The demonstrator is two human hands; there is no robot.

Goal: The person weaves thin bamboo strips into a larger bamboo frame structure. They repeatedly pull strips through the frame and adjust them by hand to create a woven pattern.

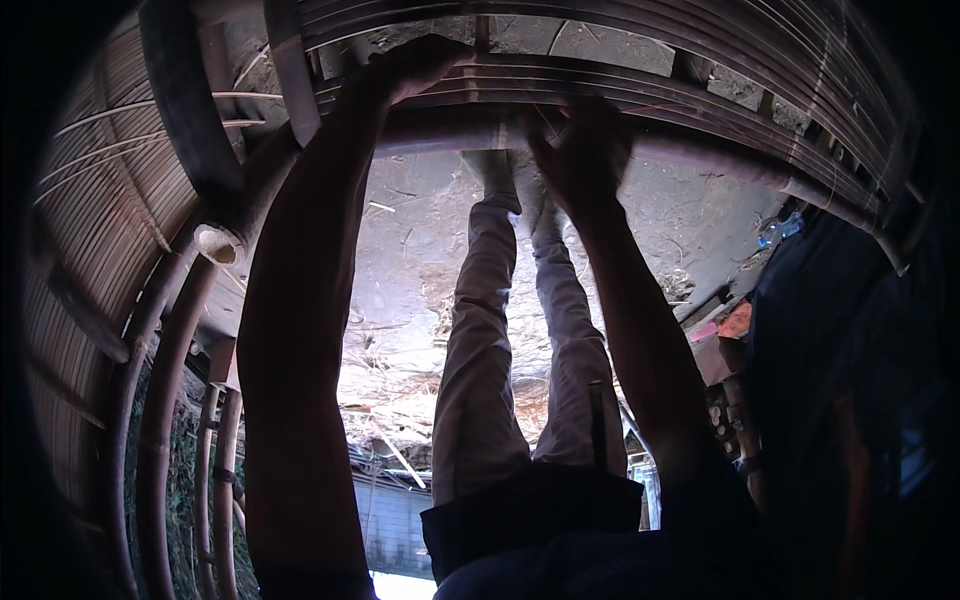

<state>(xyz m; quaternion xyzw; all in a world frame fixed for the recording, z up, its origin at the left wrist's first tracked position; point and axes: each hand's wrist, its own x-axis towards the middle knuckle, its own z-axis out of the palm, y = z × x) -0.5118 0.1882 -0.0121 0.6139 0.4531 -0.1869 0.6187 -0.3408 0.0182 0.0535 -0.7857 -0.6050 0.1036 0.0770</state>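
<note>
A row of long, thin bamboo slats (660,85) runs across the far part of the view, above a thick bamboo pole (690,147). My left hand (425,66) is over the slats, left of centre, its fingers drawn together near a crosspiece (482,38). Shadow hides whatever is between those fingers. Further right, my right hand (585,150) is at the thick pole, with its thumb pointing up and left. Its fingers are dark and smeared against the slats. A thin strand (543,118) shows faintly beside that thumb.
Bamboo posts (160,430) and a slatted panel (105,190) stand at the left, near a cut pole end (218,244). Beneath is a dirt floor (400,270) with scattered bits. A person in dark clothing (840,370) is close on the right, near a blue object (780,230).
</note>
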